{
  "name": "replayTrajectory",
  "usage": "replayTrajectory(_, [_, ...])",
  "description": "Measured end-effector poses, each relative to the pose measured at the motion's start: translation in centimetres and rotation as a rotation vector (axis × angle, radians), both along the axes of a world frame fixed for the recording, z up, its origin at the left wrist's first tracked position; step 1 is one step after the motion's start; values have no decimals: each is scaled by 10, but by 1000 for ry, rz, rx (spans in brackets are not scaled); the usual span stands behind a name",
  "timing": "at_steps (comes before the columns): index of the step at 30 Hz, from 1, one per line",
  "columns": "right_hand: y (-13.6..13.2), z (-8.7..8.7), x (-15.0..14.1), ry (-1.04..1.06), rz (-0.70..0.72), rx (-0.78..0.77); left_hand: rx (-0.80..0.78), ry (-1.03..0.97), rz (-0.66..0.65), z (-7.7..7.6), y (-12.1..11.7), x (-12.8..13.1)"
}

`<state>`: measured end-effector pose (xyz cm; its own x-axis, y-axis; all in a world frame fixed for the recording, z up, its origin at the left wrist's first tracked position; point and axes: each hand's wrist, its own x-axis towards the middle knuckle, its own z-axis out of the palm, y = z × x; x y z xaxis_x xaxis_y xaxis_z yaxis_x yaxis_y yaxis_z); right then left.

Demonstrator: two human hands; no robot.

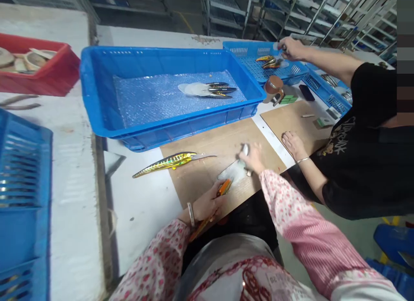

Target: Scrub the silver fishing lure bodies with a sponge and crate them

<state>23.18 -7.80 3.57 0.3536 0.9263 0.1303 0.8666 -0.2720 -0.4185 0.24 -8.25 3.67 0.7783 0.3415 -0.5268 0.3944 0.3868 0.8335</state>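
Note:
My left hand (pixel 209 202) is closed around an orange fishing lure (pixel 224 187) whose tail sticks out below my wrist. My right hand (pixel 252 158) is closed on a clear plastic sleeve (pixel 233 171) and a small white object, resting on the brown cardboard mat (pixel 207 143). A gold and green lure (pixel 166 163) with a clear lip lies on the mat's left edge, apart from both hands. Both my arms wear pink floral sleeves.
A large blue tray (pixel 97 98) lined with bubble wrap holds several dark lures (pixel 220 89). A person in black at the right reaches into a smaller blue basket (pixel 252 66), the other hand flat on cardboard. A red bin (pixel 61 72) stands far left; blue crate (pixel 19 197) at left.

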Motion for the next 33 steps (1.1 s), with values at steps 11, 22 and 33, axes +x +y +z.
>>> replayTrajectory(11, [-10, 3, -27, 2, 6, 89, 236, 76, 17, 2, -6, 3])
replayTrajectory(22, [33, 1, 40, -51, -232, 181, 553, 145, 28, -8, -13, 9])
replayTrajectory(33, [-4, 1, -47, -68, 19, 180, 546, 163, -34, -1, -13, 15])
